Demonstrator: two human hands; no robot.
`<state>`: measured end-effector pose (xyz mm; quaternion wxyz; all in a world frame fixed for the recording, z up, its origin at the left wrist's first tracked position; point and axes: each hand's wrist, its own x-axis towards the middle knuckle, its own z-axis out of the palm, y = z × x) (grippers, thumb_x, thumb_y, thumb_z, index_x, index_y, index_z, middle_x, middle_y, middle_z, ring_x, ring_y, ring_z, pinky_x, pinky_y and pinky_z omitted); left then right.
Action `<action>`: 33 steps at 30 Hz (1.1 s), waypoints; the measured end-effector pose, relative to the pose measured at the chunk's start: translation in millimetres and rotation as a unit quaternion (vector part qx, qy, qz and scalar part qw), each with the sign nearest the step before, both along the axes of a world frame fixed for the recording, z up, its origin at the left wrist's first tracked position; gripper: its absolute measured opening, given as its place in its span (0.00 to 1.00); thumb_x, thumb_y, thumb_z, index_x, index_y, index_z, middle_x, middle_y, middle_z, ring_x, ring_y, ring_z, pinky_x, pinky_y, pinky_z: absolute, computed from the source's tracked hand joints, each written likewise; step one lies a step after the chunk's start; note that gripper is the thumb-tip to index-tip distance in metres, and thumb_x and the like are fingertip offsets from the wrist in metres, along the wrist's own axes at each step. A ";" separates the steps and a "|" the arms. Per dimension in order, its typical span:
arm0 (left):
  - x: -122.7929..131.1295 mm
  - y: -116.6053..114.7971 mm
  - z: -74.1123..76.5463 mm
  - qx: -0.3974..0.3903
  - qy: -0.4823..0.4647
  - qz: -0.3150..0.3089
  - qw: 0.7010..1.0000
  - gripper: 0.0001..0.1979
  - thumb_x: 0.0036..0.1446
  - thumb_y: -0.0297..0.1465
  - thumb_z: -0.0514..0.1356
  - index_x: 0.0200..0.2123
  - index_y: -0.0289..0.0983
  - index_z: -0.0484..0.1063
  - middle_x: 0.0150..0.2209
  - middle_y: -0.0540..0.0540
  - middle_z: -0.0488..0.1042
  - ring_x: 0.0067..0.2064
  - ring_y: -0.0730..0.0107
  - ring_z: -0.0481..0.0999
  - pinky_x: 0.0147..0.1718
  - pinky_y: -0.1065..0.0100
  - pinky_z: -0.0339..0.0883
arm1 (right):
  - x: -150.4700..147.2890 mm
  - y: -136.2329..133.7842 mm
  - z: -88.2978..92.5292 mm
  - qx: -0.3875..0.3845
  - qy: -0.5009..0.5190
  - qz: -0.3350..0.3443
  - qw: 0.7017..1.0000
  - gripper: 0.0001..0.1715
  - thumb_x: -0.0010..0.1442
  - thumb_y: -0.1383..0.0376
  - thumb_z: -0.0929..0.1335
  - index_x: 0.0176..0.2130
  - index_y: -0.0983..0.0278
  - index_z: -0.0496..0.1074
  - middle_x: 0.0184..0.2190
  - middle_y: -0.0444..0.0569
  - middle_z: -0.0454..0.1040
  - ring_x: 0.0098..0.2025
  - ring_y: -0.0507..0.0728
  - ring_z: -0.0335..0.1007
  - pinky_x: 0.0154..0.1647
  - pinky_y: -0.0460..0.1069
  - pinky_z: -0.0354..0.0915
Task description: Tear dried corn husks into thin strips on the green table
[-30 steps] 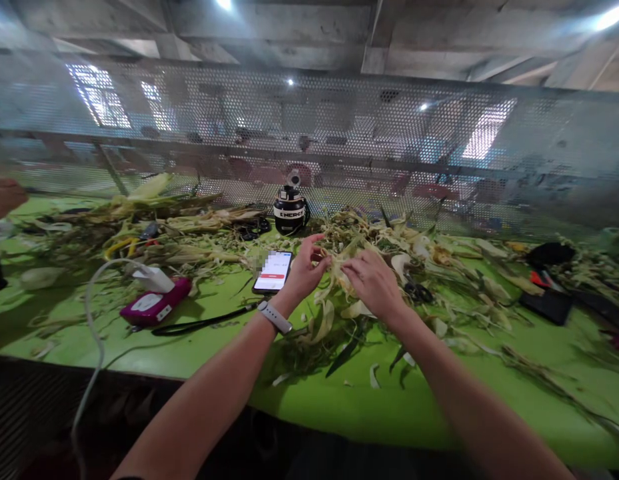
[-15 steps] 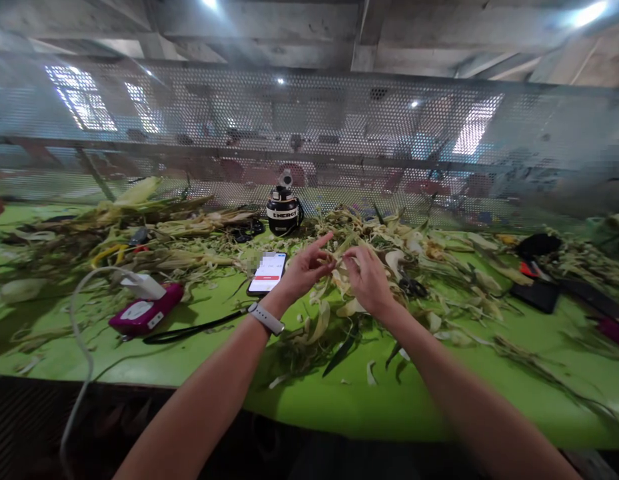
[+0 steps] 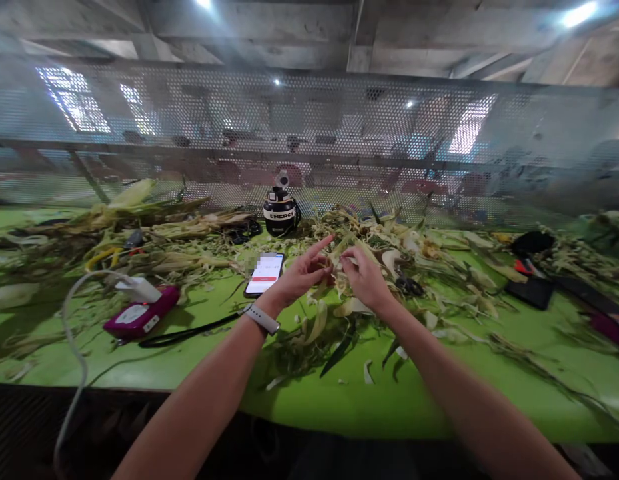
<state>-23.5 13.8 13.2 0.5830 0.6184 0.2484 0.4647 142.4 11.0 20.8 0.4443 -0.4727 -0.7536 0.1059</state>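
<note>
My left hand [image 3: 303, 275] has its index finger stretched out, while the thumb and other fingers close in a pinch. Close beside it, my right hand [image 3: 366, 277] pinches with thumb and fingertips. Whatever lies in the two pinches is too small to make out against the pale corn husks [image 3: 389, 261] behind. Below the hands lie loose husk strips [image 3: 319, 323] and a dark green leaf piece [image 3: 340, 350]. A lit phone [image 3: 264, 275] rests left of my left hand. Dark-handled scissors [image 3: 409, 287] sit among the husks at my right hand.
A black bottle [image 3: 280, 213] stands behind the phone. On the left are a magenta power box [image 3: 142, 317] with a white plug and cable [image 3: 69, 333], and a yellow-handled tool [image 3: 104, 258]. A dark flat object [image 3: 532, 292] lies right. Perforated metal screen [image 3: 329, 127] backs the green table [image 3: 339, 413].
The view has shifted slightly, moving the scene a little left. Both hands keep nearly the same pinching pose, close together over the husks.
</note>
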 end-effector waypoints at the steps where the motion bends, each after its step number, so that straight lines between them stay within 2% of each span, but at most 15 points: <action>1: -0.2 1.1 -1.0 -0.003 -0.002 -0.001 1.000 0.37 0.51 0.29 0.63 0.63 0.46 0.53 0.34 0.51 0.68 0.31 0.78 0.69 0.32 0.73 0.63 | 0.1 0.0 0.6 -0.006 0.007 0.002 1.000 0.08 0.60 0.61 0.61 0.34 0.62 0.66 0.31 0.49 0.74 0.32 0.56 0.69 0.35 0.49 0.61; 7: -0.9 3.5 -0.9 -0.026 -0.012 0.023 0.999 0.33 0.48 0.28 0.65 0.58 0.43 0.62 0.33 0.52 0.69 0.33 0.79 0.67 0.36 0.73 0.60 | 0.9 2.0 -0.7 -0.005 0.019 0.019 1.000 0.08 0.60 0.61 0.61 0.34 0.62 0.66 0.31 0.48 0.73 0.33 0.56 0.68 0.36 0.48 0.61; 13: 3.0 -0.9 3.7 -0.072 -0.044 0.031 0.996 0.25 0.46 0.28 0.66 0.50 0.40 0.70 0.33 0.51 0.71 0.33 0.79 0.68 0.34 0.74 0.60 | 0.8 2.0 -4.2 0.034 -0.008 -0.016 0.999 0.10 0.61 0.60 0.59 0.35 0.62 0.66 0.30 0.50 0.73 0.33 0.58 0.69 0.35 0.49 0.61; 17: 6.9 0.7 -0.5 -0.038 -0.037 0.056 0.997 0.23 0.45 0.30 0.68 0.47 0.37 0.70 0.31 0.52 0.72 0.34 0.78 0.69 0.36 0.74 0.62 | -0.9 0.9 -5.8 0.055 -0.007 -0.019 0.998 0.10 0.62 0.61 0.59 0.35 0.62 0.66 0.30 0.50 0.73 0.33 0.58 0.69 0.35 0.49 0.61; 21: 5.7 7.7 -6.6 -0.024 -0.027 0.119 0.992 0.26 0.41 0.32 0.70 0.45 0.36 0.68 0.28 0.53 0.73 0.31 0.77 0.70 0.34 0.72 0.62 | 1.3 2.7 -4.5 0.010 0.029 -0.027 0.999 0.11 0.59 0.58 0.63 0.37 0.63 0.65 0.30 0.50 0.73 0.31 0.57 0.70 0.32 0.49 0.62; 24: 2.5 11.5 -7.4 -0.042 -0.023 0.173 0.984 0.25 0.38 0.34 0.71 0.40 0.35 0.68 0.28 0.52 0.74 0.29 0.76 0.71 0.31 0.72 0.61 | 7.0 5.0 2.7 -0.063 0.062 -0.028 0.996 0.19 0.56 0.54 0.66 0.42 0.65 0.65 0.21 0.43 0.68 0.23 0.55 0.66 0.26 0.49 0.60; 27: 0.3 12.5 -6.0 -0.064 -0.011 0.210 0.975 0.23 0.36 0.35 0.71 0.35 0.35 0.67 0.26 0.52 0.74 0.27 0.76 0.70 0.26 0.73 0.57 | 12.6 3.7 15.7 -0.155 0.143 0.017 0.977 0.23 0.53 0.54 0.68 0.44 0.64 0.64 0.16 0.37 0.62 0.17 0.51 0.59 0.20 0.47 0.57; 29: -0.2 12.4 -5.6 -0.079 -0.019 0.220 0.972 0.24 0.35 0.34 0.71 0.35 0.35 0.66 0.26 0.51 0.74 0.28 0.75 0.71 0.26 0.73 0.57 | 14.7 -0.1 24.3 -0.215 0.211 0.080 0.950 0.22 0.52 0.54 0.69 0.43 0.63 0.65 0.19 0.38 0.64 0.17 0.49 0.58 0.20 0.46 0.59; 31: -0.3 12.5 -6.0 -0.091 -0.033 0.220 0.971 0.25 0.35 0.34 0.71 0.35 0.35 0.65 0.27 0.51 0.74 0.29 0.75 0.73 0.27 0.73 0.57 | 14.8 -4.6 29.5 -0.247 0.255 0.154 0.922 0.22 0.51 0.54 0.69 0.42 0.63 0.66 0.25 0.41 0.68 0.21 0.49 0.63 0.24 0.46 0.64; 33: -0.1 12.7 -6.9 -0.099 -0.040 0.210 0.972 0.24 0.35 0.33 0.71 0.35 0.35 0.65 0.27 0.51 0.74 0.29 0.75 0.73 0.28 0.73 0.58 | 13.1 -7.5 29.7 -0.251 0.264 0.214 0.907 0.23 0.50 0.55 0.71 0.44 0.62 0.68 0.31 0.44 0.70 0.27 0.50 0.67 0.30 0.47 0.67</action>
